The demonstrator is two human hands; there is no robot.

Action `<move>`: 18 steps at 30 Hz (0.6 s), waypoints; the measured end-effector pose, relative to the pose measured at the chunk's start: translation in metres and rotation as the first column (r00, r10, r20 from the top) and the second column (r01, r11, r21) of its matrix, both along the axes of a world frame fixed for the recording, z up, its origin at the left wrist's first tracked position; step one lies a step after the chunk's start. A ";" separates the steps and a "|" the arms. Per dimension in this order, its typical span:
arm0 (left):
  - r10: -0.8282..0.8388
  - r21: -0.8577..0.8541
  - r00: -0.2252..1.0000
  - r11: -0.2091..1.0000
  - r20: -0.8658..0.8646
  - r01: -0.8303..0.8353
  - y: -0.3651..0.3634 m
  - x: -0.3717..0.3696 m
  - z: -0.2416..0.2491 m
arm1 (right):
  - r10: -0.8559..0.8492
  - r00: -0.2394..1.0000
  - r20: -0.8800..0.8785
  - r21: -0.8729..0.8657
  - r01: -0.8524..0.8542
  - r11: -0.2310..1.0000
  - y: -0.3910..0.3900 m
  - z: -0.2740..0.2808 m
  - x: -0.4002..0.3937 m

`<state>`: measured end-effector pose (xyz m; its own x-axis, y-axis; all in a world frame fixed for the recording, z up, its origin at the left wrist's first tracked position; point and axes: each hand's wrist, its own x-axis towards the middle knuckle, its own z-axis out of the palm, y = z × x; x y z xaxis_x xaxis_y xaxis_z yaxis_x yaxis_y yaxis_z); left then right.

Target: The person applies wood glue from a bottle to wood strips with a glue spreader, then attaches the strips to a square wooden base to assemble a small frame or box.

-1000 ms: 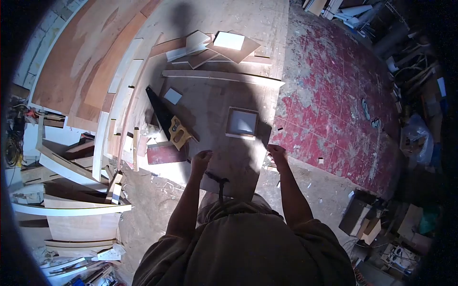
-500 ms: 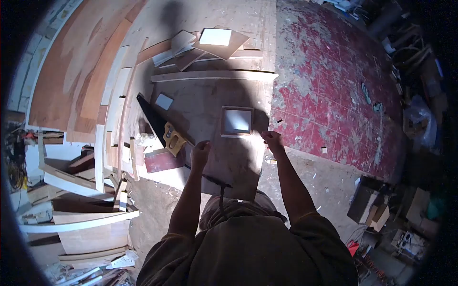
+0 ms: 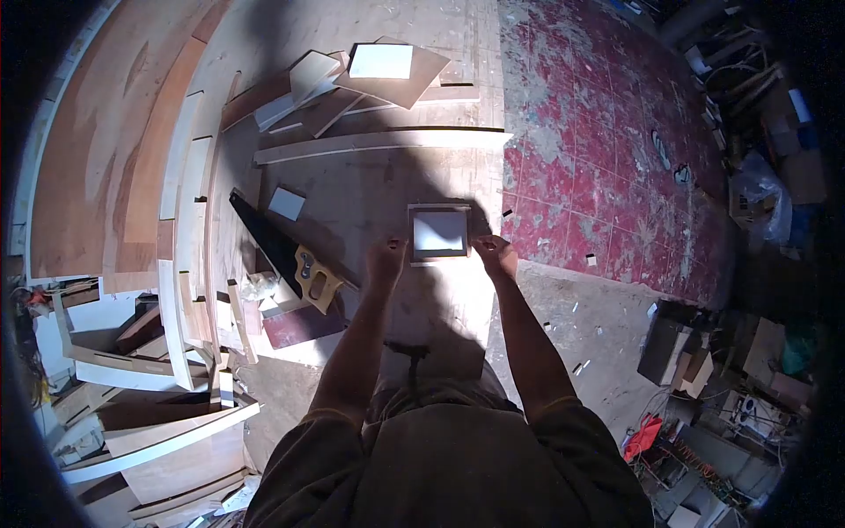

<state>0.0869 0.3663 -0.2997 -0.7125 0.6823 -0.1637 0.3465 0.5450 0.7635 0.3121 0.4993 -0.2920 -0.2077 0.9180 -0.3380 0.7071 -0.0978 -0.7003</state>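
Note:
A small rectangular wooden frame (image 3: 440,260) with a pale panel (image 3: 438,231) inside lies flat on the wooden board (image 3: 422,308) in front of me. My left hand (image 3: 385,258) is closed beside the frame's left edge, close to its lower corner. On the opposite side, my right hand (image 3: 496,255) is curled with fingers pinched near the right edge. Whether either hand touches the frame, or has something small in its fingers, I cannot make out. To the left rests a handsaw (image 3: 295,264) with a yellowish handle and dark blade.
A small white piece (image 3: 287,203) lies near the saw. Beyond are a long wooden strip (image 3: 378,145) and stacked panels (image 3: 381,62). Long boards (image 3: 97,158) and offcuts (image 3: 158,449) crowd the left. Worn red flooring (image 3: 607,141) and boxes (image 3: 669,356) are at right.
Both hands have moved forward and closer together, to the two sides of the frame. The view has shifted slightly. The saw and panels stay in place.

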 end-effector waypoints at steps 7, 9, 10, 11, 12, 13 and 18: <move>-0.030 -0.145 0.979 0.989 -0.201 0.001 0.021 -0.002 -0.022 | -0.026 0.997 0.075 0.071 0.021 0.997 0.003 -0.006 -0.017; -0.021 -0.143 0.978 0.990 -0.208 -0.010 0.026 -0.004 -0.029 | -0.034 0.993 0.111 0.049 0.029 0.998 0.006 -0.010 -0.018; -0.012 -0.144 0.976 0.989 -0.216 -0.019 0.026 -0.005 -0.032 | -0.034 0.993 0.113 0.047 0.029 0.998 0.006 -0.013 -0.017; -0.013 -0.144 0.976 0.989 -0.216 -0.019 0.027 -0.005 -0.034 | -0.040 0.996 0.085 0.011 0.040 0.999 0.007 -0.015 -0.017; -0.018 -0.138 0.975 0.990 -0.223 -0.013 0.027 -0.005 -0.034 | -0.049 0.997 0.057 -0.026 0.050 0.998 0.008 -0.015 -0.018; -0.023 -0.132 0.973 0.991 -0.231 -0.008 0.027 -0.006 -0.034 | -0.049 0.997 0.057 -0.027 0.051 0.998 0.008 -0.015 -0.018; -0.094 -0.144 0.985 0.987 -0.142 0.073 0.025 -0.006 -0.025 | -0.052 0.993 0.109 0.000 0.052 0.999 0.007 -0.009 -0.021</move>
